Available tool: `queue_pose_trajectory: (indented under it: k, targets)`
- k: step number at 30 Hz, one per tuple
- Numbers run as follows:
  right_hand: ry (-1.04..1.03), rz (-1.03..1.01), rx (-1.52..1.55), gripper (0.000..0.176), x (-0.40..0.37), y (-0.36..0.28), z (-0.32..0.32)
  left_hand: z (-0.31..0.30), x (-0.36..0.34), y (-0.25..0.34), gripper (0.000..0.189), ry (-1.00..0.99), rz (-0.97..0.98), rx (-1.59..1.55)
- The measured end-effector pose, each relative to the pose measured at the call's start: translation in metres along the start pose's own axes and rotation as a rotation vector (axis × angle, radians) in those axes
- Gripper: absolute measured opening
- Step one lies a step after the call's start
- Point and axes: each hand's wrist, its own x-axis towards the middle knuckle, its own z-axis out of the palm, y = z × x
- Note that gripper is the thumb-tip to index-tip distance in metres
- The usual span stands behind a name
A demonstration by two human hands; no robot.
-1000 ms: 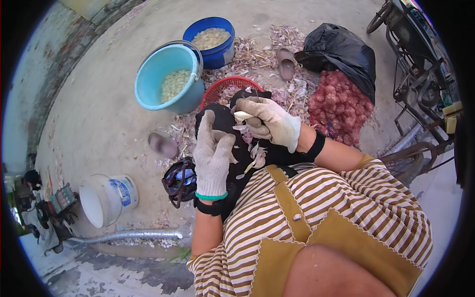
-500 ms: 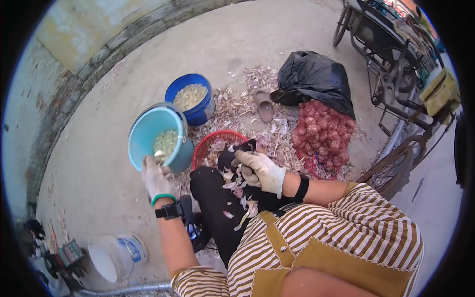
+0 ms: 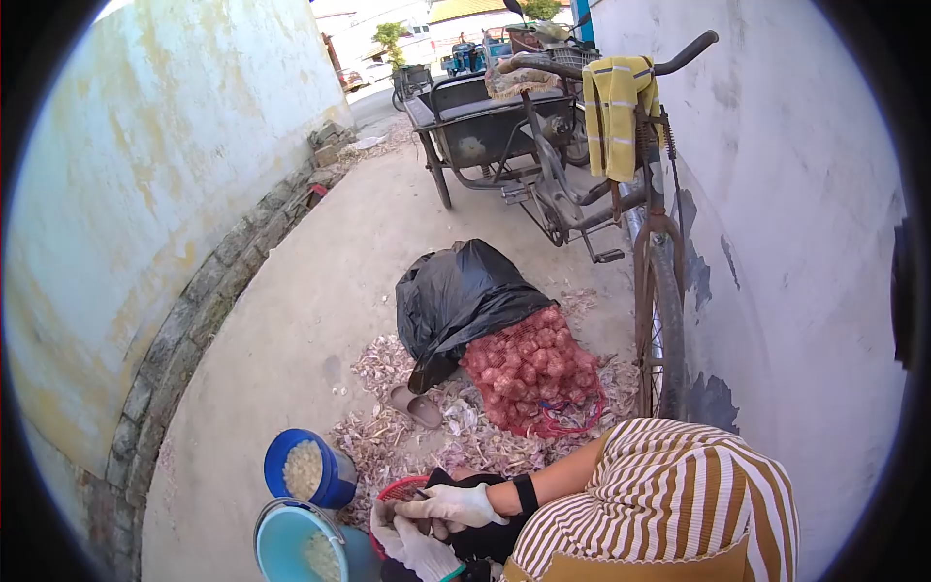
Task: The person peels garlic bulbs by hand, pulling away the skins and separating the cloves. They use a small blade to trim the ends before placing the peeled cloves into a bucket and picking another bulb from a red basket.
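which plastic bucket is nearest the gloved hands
The light turquoise plastic bucket, beside the gloved left hand; the dark blue plastic bucket stands farther off.

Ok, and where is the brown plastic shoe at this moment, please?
In the head view, slightly left of centre, the brown shoe lies among the scattered peelings, just below the black bag and left of the red net sack.

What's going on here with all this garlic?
Someone's two gloved hands, left and right, are close together at a red basket; what's in their fingers is too small to make out. Beside them, a blue bucket and a turquoise bucket hold pale cloves. A red mesh bag of bulbs lies ahead, partly under black plastic, with skins scattered around.
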Motion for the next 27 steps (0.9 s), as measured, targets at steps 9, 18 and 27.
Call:
queue_pose_trajectory:
  k: [9,18,27]
  targets:
    - [-0.03,-0.038,0.075,0.026,0.02,0.044,-0.025,-0.001,-0.015,0.005,0.025,-0.109,-0.112,0.104]
    - [0.023,-0.125,-0.096,0.021,0.001,0.02,-0.023,-0.016,-0.028,0.009,0.023,-0.193,-0.255,0.191]
    - [0.009,-0.14,-0.341,0.035,0.011,0.027,-0.026,-0.04,-0.037,0.012,0.026,-0.322,-0.403,0.103]
